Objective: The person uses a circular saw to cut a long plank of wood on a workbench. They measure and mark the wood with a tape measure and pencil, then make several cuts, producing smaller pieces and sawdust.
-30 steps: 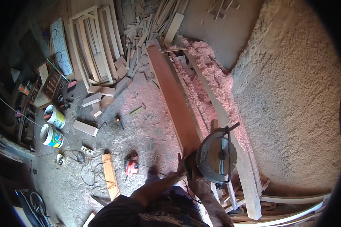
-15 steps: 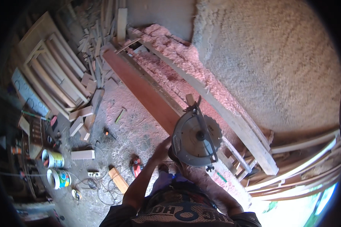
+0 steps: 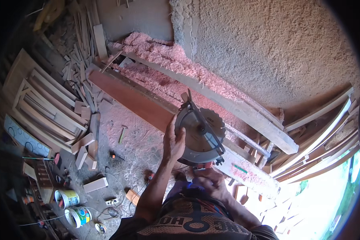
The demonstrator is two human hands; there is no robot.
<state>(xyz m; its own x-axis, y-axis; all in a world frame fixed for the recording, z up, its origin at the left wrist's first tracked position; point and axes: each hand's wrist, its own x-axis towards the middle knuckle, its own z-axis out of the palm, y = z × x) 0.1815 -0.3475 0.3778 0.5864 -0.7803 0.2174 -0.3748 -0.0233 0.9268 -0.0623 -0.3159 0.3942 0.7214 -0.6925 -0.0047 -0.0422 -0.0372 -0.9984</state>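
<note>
A circular saw [image 3: 196, 138] is held up in front of me, its round toothed blade and grey guard facing up toward the view. My left hand [image 3: 174, 142] lies along the saw's left edge, thumb up, its fingers partly hidden behind the guard. Below the blade, my right hand [image 3: 212, 182] is closed at the saw's red body, its grip partly hidden. Beyond the saw, a long reddish-brown board [image 3: 132, 100] slants away to the far left on a bench, and the saw covers part of its near end.
Pink shavings [image 3: 160, 56] heap around a long beam [image 3: 228, 100] by the rough wall. Curved wooden frames [image 3: 48, 104] lean at left. A hammer [image 3: 123, 135], buckets [image 3: 78, 216], a power strip [image 3: 112, 201] and cords lie on the floor. A green object [image 3: 240, 169] rests on the bench.
My left hand has moved up along the saw's left edge and shows more fully. The right hand shows more clearly below the saw. The whole view has turned and shifted.
</note>
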